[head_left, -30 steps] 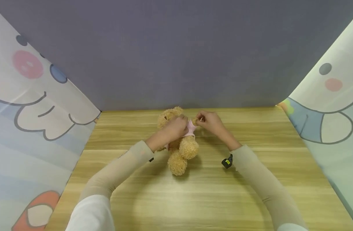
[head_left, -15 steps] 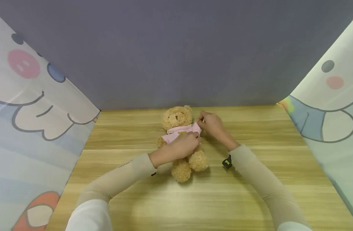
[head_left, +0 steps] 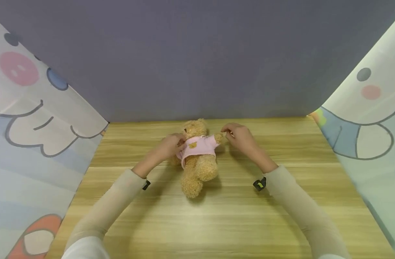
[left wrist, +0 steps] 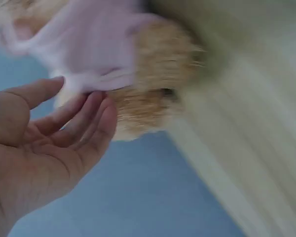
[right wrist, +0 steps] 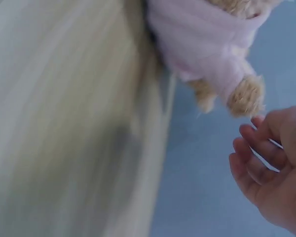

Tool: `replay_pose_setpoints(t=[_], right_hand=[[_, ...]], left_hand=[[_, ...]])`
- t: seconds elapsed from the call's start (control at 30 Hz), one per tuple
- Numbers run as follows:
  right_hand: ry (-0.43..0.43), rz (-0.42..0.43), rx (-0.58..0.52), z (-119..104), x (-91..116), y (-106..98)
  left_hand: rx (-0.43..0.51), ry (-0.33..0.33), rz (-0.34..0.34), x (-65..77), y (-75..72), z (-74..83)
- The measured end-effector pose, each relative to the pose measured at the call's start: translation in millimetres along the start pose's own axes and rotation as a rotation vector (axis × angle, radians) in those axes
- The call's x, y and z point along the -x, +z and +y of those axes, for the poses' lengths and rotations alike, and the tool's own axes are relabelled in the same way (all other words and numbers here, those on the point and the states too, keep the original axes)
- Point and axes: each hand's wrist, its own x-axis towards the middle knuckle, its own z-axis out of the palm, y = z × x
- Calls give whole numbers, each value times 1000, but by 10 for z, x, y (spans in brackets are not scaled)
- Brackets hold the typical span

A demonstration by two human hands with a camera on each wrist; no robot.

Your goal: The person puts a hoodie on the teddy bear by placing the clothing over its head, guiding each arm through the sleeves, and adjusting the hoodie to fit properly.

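Note:
A tan teddy bear in a pink shirt with a small bear-face patch lies on the table, its head at the far end and its face turned to the left. Along the shirt's left side is my left hand; in the left wrist view its fingertips meet the hem or sleeve edge, thumb apart from them. My right hand is at the bear's outstretched paw. Its loosely bent fingers are just beside that paw, and whether they touch it I cannot tell.
The wood-grain table ends at a grey-blue upright panel just behind the bear's head. Cartoon-printed sheets flank both sides. Black wrist devices hang beneath the sleeves.
My left hand has gone from across the bear's front to its left side. The bear rolled to face up, then turned back leftward, its paw sticking out. My right hand now grips nothing.

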Motion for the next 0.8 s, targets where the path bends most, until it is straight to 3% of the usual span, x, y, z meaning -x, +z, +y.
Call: replay_pose_setpoints(t=[0.1,0.23,0.37,0.47,0.63,0.8], right_hand=[[-113,-26,-33,-195,-96,22],[-179,-172,34,-392,-240,123],[-40,-338,109,-431,-290,193],[29,-398,129,-379,-284,204],[15,-359,147,-257,-239,211],[13,-199,199,-155,-171,206]], left_hand=[[3,-45,-76,20,37,-102],[13,4,-32,7,118,-93],[76,7,-9,-33,186,-57],[108,-13,24,-91,240,-44],[73,67,88,-223,273,48],[85,116,161,-343,264,157]])
